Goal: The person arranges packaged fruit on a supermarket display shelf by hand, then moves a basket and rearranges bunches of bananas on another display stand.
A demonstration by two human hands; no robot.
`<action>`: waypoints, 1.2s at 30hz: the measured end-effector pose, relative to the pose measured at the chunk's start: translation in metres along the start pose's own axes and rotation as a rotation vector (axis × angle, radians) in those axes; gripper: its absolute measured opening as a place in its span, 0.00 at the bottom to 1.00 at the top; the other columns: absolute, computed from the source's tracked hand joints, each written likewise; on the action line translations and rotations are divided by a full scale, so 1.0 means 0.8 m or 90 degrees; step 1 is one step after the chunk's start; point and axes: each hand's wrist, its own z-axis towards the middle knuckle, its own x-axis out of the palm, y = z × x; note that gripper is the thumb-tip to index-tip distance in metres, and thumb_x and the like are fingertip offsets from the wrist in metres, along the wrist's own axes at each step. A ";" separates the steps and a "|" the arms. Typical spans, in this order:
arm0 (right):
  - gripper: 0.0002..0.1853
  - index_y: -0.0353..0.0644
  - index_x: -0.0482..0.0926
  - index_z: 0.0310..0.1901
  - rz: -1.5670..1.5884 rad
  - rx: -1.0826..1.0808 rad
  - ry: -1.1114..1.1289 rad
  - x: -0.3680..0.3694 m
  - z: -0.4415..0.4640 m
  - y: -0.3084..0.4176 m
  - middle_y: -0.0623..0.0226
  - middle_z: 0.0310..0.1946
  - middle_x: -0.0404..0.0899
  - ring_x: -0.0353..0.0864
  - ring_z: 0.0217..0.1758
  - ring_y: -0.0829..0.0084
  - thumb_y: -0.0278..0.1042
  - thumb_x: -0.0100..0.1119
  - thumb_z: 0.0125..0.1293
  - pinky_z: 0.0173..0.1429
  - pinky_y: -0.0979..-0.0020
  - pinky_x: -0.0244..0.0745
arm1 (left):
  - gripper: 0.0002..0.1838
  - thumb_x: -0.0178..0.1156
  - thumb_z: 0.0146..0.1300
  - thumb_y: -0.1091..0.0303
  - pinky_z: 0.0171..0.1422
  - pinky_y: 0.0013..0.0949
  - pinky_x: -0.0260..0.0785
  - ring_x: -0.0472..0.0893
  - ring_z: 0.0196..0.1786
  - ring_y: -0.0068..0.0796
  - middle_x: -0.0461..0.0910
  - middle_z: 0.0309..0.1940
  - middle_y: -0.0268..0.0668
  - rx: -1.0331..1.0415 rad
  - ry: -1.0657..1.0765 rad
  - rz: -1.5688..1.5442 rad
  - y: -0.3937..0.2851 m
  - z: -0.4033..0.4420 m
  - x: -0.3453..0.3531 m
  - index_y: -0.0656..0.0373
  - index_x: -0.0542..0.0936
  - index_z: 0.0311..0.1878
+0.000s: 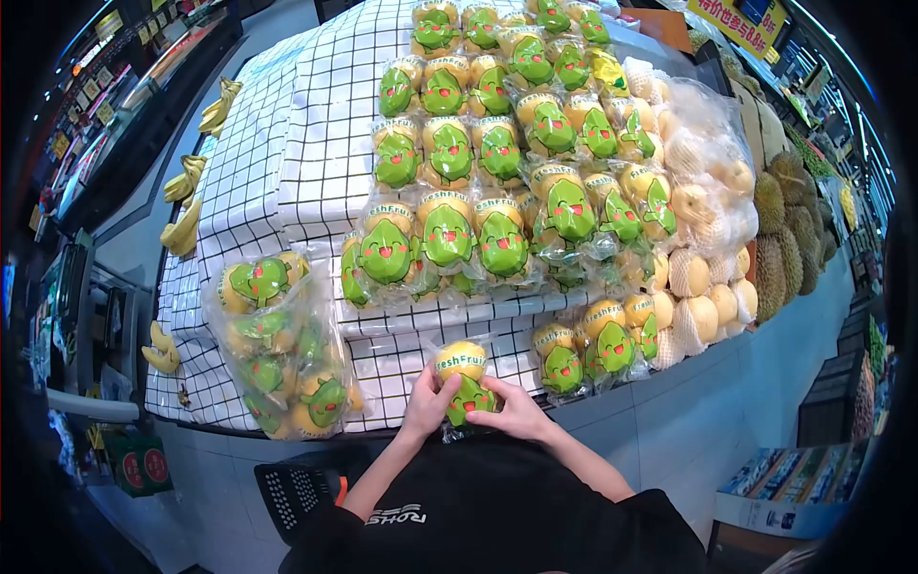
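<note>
Both hands hold one bagged yellow fruit (pixel 462 359) at the front edge of the display. Its clear plastic bag is printed with "FreshFruit" and a green smiling cartoon face. My left hand (pixel 427 406) grips the near left side, thumb on the front. From the right, my right hand (pixel 517 412) closes on the bag with thumb and fingers over the green print. Behind them, rows of similar bagged fruits (pixel 447 234) stand on a stepped display. To the left lies a large clear plastic bag (pixel 287 349) with several of these bagged fruits inside.
A white checked cloth (pixel 320 143) covers the stand. Bananas (pixel 182 230) lie along its left edge. Pale fruits in foam nets (pixel 698 311) sit at right, with durians (pixel 789 225) beyond. A black perforated crate or basket (pixel 290 502) stands near my left side.
</note>
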 end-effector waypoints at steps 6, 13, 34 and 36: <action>0.45 0.31 0.68 0.68 -0.079 0.042 -0.038 0.003 0.015 -0.049 0.46 0.59 0.78 0.79 0.63 0.59 0.57 0.72 0.58 0.66 0.64 0.72 | 0.23 0.65 0.69 0.62 0.54 0.28 0.74 0.81 0.49 0.22 0.82 0.49 0.37 -0.074 -0.023 0.103 0.040 0.011 -0.024 0.66 0.74 0.61; 0.44 0.32 0.68 0.68 -0.091 0.044 -0.079 0.003 0.023 -0.056 0.45 0.60 0.77 0.78 0.64 0.56 0.58 0.69 0.61 0.67 0.63 0.72 | 0.20 0.66 0.68 0.64 0.53 0.27 0.75 0.82 0.47 0.21 0.84 0.46 0.36 -0.089 -0.002 0.117 0.043 0.031 -0.031 0.67 0.76 0.57; 0.40 0.36 0.69 0.67 -0.150 -0.004 -0.140 0.009 0.022 -0.043 0.46 0.56 0.79 0.82 0.59 0.55 0.56 0.69 0.61 0.63 0.61 0.75 | 0.17 0.64 0.70 0.64 0.48 0.24 0.74 0.81 0.42 0.18 0.84 0.41 0.34 -0.049 -0.043 0.089 0.048 0.025 -0.027 0.66 0.77 0.55; 0.40 0.38 0.68 0.68 -0.168 -0.047 -0.152 0.010 0.023 -0.047 0.46 0.55 0.80 0.83 0.57 0.53 0.55 0.69 0.61 0.62 0.60 0.76 | 0.17 0.64 0.70 0.64 0.48 0.24 0.74 0.81 0.42 0.18 0.84 0.41 0.34 -0.047 -0.042 0.102 0.048 0.025 -0.027 0.66 0.77 0.55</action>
